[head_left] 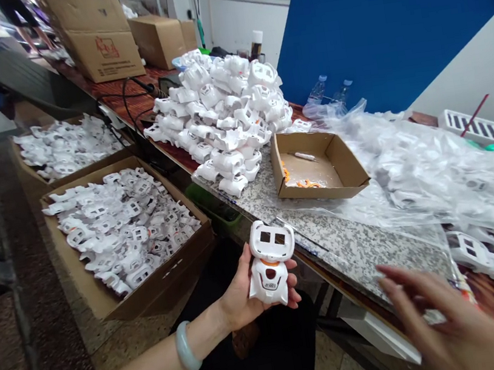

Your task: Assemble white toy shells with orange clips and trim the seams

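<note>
My left hand [244,292] holds a white plastic toy robot body [269,261] upright in its palm. The body has two square eye openings and an orange ring at the neck. A pale green bangle [187,346] circles my left wrist. My right hand [445,322] is blurred at the lower right, fingers apart and holding nothing, nearest a speckled stone slab [357,249] and a clear plastic bag [428,165] of white shells. A large heap of white plastic shells [218,109] rises on the table beyond.
Two cardboard boxes of white shells [160,289] stand low at the left. A shallow cardboard tray [318,166] on the slab holds orange pieces. Cartons, water bottles and a black cable sit along the table's back. A blue wall panel rises behind it.
</note>
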Motion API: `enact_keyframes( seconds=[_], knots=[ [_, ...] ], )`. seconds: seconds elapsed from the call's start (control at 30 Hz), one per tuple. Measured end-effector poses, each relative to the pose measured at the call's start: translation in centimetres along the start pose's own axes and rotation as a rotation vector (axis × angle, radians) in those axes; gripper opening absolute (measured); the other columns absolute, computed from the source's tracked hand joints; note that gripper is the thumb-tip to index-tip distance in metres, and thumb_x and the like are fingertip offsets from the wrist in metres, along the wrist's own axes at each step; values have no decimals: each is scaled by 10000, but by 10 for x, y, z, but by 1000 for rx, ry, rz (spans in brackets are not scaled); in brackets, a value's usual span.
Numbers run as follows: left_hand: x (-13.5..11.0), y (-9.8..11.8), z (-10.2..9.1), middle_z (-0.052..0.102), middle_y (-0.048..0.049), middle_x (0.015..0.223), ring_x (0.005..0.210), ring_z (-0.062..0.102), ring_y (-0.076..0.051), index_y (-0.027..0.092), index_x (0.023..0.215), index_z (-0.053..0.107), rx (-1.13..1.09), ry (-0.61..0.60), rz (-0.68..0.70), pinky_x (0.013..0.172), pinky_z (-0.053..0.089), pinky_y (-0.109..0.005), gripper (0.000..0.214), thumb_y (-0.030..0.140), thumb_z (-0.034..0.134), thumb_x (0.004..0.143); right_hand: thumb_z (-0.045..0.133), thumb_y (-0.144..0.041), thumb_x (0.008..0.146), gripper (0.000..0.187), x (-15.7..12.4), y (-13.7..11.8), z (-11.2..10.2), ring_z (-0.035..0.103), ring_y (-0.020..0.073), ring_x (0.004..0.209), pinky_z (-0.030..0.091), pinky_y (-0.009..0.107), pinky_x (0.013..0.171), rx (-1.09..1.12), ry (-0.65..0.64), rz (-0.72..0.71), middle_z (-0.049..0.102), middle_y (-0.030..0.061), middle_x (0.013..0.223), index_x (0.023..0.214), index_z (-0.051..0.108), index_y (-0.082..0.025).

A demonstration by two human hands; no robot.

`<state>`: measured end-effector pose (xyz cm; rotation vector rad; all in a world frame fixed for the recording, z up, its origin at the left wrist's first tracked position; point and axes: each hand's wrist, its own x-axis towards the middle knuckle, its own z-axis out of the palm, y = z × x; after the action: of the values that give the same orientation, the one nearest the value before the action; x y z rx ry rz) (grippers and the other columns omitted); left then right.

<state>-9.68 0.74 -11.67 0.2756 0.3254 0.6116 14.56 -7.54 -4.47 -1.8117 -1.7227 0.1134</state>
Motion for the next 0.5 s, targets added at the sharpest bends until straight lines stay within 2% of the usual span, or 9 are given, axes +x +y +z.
enact_keyframes(
  seconds=[0.03, 0.1, 0.17, 0.27, 0.4, 0.5],
  knots=[
    [-1, 1, 2, 646, -142, 868, 773, 646, -256, 24, 1090, 614, -2, 29, 25, 740, 469, -376, 878, 743, 192, 813, 588, -446, 816, 260, 1, -19, 11, 586, 139, 618, 480, 237, 540, 46, -83, -49, 634, 30, 835, 989, 646, -260],
    [-3, 5, 7, 662, -161, 902, 827, 635, -257, 13, 1083, 623, -12, 83, 75, 780, 458, -380, 854, 717, 208, 833, 578, -423, 832, 244, 3, -47, 36, 551, 117, 524, 458, 211, 474, 158, -190, -87, 608, 3, 707, 993, 630, -247],
    [-6, 9, 12, 670, -168, 961, 860, 625, -247, 29, 1088, 630, -29, 130, 115, 786, 458, -373, 808, 682, 214, 859, 577, -433, 832, 265, 3, -62, 60, 530, 113, 490, 439, 205, 449, 241, -267, -65, 593, -6, 658, 996, 624, -230],
    [-11, 16, 17, 676, -162, 994, 890, 613, -222, 45, 1076, 645, -55, 178, 167, 788, 461, -337, 762, 647, 220, 882, 548, -433, 849, 247, 7, -75, 87, 572, 126, 570, 465, 204, 529, 378, -368, -48, 626, 10, 713, 933, 633, -217],
    [-16, 28, 16, 688, -157, 956, 909, 613, -209, 26, 1089, 640, -82, 182, 213, 845, 441, -311, 767, 657, 262, 873, 510, -461, 860, 287, 16, -87, 104, 567, 133, 609, 452, 198, 570, 565, -400, 25, 601, 7, 679, 825, 628, -202],
    [-19, 37, 11, 671, -155, 1053, 972, 603, -221, 46, 1145, 615, -97, 137, 228, 880, 423, -324, 749, 663, 299, 862, 524, -494, 843, 332, 25, -95, 110, 508, 116, 556, 410, 191, 518, 633, -409, 74, 556, -4, 618, 760, 619, -187]
  ],
)
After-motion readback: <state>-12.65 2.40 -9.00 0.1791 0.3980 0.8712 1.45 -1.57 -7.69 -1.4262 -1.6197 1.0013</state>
